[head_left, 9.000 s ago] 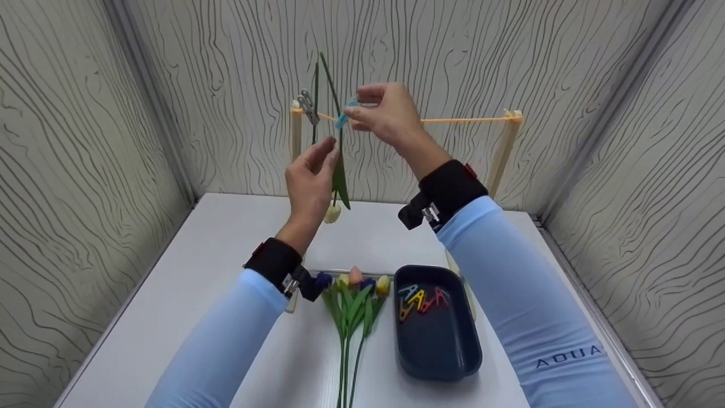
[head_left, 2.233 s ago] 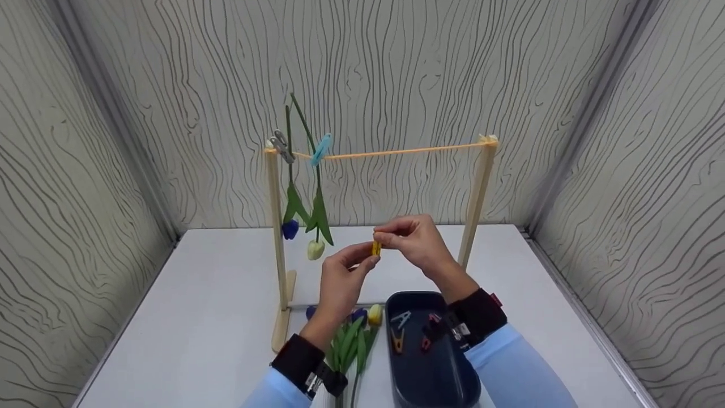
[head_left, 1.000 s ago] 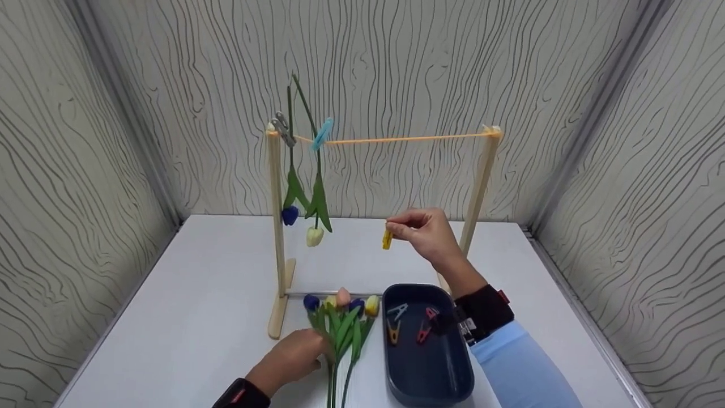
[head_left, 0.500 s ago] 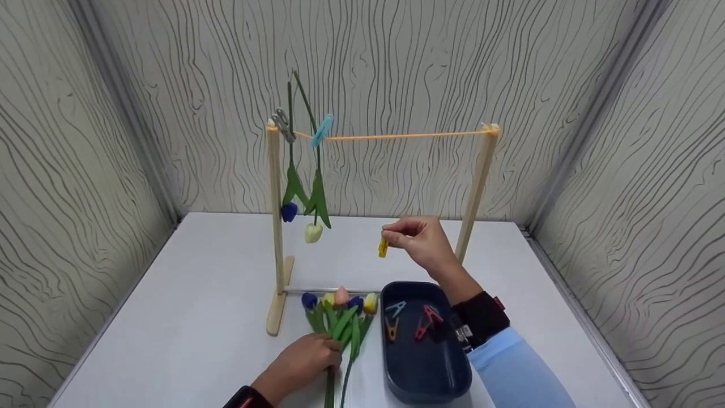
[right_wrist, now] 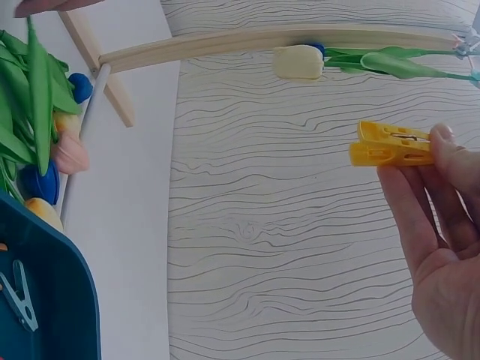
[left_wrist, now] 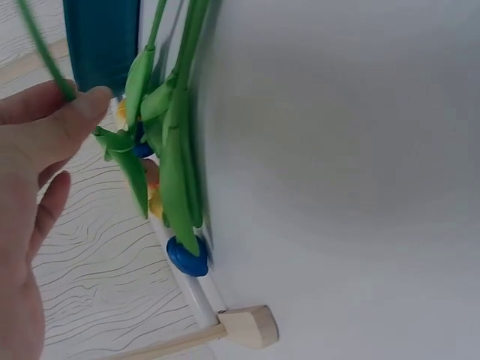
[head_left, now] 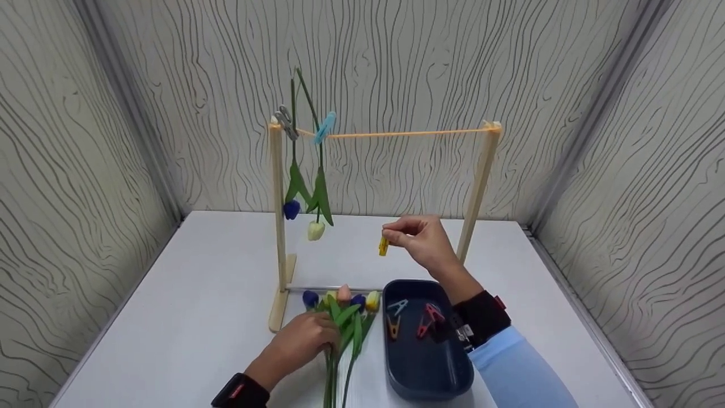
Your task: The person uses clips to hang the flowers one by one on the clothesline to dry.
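My right hand (head_left: 427,243) pinches a yellow clothespin (right_wrist: 386,146) between thumb and fingers, above the table behind the bin. My left hand (head_left: 308,337) is low over the bunch of tulips (head_left: 354,326). In the left wrist view its thumb and fingers pinch one green tulip stem (left_wrist: 43,52), lifted apart from the others; I cannot tell which bloom it carries. Two tulips hang head down from the orange string (head_left: 408,134): a blue one (head_left: 291,209) under a grey clothespin (head_left: 287,123), and a white one (head_left: 316,230) under a light blue clothespin (head_left: 324,128).
A dark blue bin (head_left: 427,368) right of the bunch holds several clothespins, among them an orange one (head_left: 393,327) and a pale blue one (right_wrist: 20,296). Wooden posts (head_left: 278,209) carry the string, with a foot (head_left: 278,311) on the white table (head_left: 187,300). Patterned walls enclose the table.
The right hand has left the light blue clothespin on the string and taken a yellow one from the bin. The left hand has come down to the bunch and taken hold of a tulip stem.
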Demonstrator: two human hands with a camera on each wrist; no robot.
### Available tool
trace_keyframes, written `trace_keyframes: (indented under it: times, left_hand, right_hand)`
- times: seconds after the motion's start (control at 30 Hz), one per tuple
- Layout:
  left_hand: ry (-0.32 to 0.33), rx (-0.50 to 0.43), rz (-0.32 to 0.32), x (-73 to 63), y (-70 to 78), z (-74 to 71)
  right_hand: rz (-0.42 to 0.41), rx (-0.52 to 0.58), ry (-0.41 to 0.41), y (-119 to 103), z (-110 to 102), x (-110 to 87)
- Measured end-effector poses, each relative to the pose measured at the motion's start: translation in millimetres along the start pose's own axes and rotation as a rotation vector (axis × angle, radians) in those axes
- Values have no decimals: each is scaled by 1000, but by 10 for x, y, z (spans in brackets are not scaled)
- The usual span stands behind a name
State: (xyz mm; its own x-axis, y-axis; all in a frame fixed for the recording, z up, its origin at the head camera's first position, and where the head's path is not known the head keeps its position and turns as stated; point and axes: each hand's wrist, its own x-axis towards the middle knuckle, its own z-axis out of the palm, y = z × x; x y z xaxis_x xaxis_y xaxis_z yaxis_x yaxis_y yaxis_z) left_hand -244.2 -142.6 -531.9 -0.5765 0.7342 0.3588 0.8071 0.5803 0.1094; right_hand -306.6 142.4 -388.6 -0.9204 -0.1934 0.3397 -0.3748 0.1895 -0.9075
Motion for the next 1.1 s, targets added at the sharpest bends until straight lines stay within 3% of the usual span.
trace_keyframes:
  times: [0.07,0.2,0.33,0.47,0.57,0.83,1.0,1.1]
  left_hand:
    - [88,-19,-47,24,11,-42]
    - [338,-104,-129,112,26,-106]
    - [565,-181,-151,260,36,-192]
    - [714,-251,-139,458,33,-350]
    - [761,-327,-125,594,27,-504]
    - [757,-556,-149,886,91,-929]
    - [777,-785,-237,1154,145,-1197]
    - [795,-838,-309,1330,171,-1349]
  right_hand:
    - [0,5,11,-5,0,4]
    - [-1,-11,35,-28,8,15]
    - [-15,-36,61,-69,28,25]
    - [-36,-55,76,-134,-7,34]
    - [-61,-64,94,-187,-50,32]
    - [-118,-62,157,-281,-136,14]
    - [-203,-70,248,-379,-178,59]
    - [-287,-91,306,-487,-203,114]
